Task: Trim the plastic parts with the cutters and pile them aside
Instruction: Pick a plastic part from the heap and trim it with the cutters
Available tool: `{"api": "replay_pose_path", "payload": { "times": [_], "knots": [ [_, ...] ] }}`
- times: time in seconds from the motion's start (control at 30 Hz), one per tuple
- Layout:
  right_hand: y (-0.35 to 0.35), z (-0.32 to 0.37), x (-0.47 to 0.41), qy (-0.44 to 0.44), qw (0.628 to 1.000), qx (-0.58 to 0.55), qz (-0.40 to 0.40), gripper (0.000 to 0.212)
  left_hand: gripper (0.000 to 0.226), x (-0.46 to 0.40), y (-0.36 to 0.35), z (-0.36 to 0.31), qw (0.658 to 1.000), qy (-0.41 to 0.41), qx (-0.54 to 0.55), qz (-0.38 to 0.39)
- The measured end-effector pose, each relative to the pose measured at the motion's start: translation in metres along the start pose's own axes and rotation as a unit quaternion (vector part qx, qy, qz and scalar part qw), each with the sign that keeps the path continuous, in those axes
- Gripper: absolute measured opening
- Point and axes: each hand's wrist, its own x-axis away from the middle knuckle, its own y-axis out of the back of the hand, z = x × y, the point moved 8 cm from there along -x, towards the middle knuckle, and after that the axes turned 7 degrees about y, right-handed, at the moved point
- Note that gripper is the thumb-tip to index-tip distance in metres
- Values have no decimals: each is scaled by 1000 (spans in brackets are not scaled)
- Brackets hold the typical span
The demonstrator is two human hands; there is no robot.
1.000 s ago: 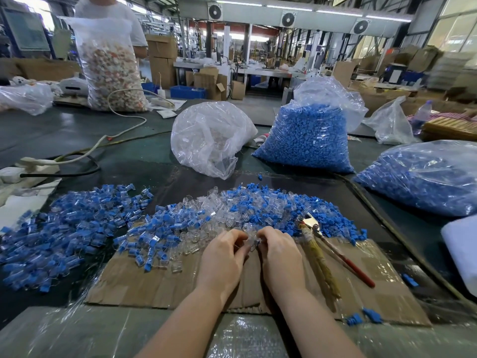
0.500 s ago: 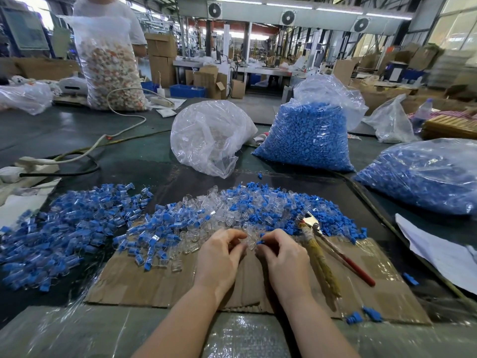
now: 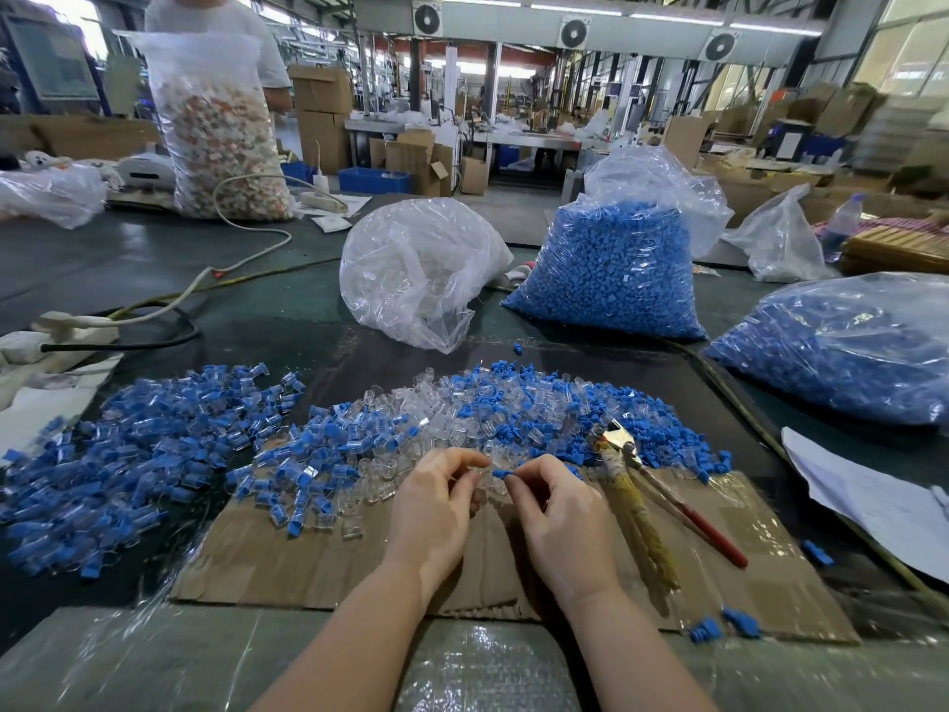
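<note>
The right hand (image 3: 560, 516) pinched a small blue part (image 3: 502, 473) at its fingertips, its grip narrow and closed on that piece, while the left hand (image 3: 434, 498) held a clear part (image 3: 480, 474) just opposite, fingers curled round it so that little of it showed. The two pieces met, or nearly met, between the hands above the cardboard sheet (image 3: 308, 557); whether they were being joined or pulled apart could not be told. Just beyond the fingers lay the mixed heap of clear and blue parts (image 3: 462, 408), spilling onto the cardboard, and further to the left a second pile of blue-and-clear pieces (image 3: 128, 444) spread over the dark bench (image 3: 154, 280). The cutters (image 3: 642, 485) lay untouched just to the right of the right hand, jaws toward the heap, one handle red and the other wrapped in yellowish tape. Judging by this, the step in hand was picking and readying one piece by hand, not cutting. The next move would likely call for the right hand to free itself and take up the cutters while the left steadied the piece, then for the trimmed part to go to the left pile. Behind the heap stood a bag of clear parts (image 3: 421, 269) and bags of blue parts (image 3: 611, 269).
</note>
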Motion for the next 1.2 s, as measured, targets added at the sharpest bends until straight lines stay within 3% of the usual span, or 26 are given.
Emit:
{"api": "replay_pose_path", "payload": {
  "times": [0.17, 0.5, 0.73, 0.9, 1.2],
  "knots": [
    [-3, 5, 0, 14, 1000, 10, 19, 10, 24, 0, -1, 3, 997, 34, 62, 16],
    [-8, 8, 0, 33, 997, 66, 35, 21, 27, 3, -4, -1, 998, 13, 42, 47],
    [-5, 12, 0, 63, 998, 29, 15, 11, 23, 3, -2, -2, 998, 18, 38, 38],
    [-2, 17, 1, 92, 996, 12, 7, 26, 18, 4, -2, -4, 998, 21, 43, 51],
    [-3, 19, 0, 104, 994, -4, 11, 19, 21, 7, -2, -8, 996, 25, 61, 53]
  ]
}}
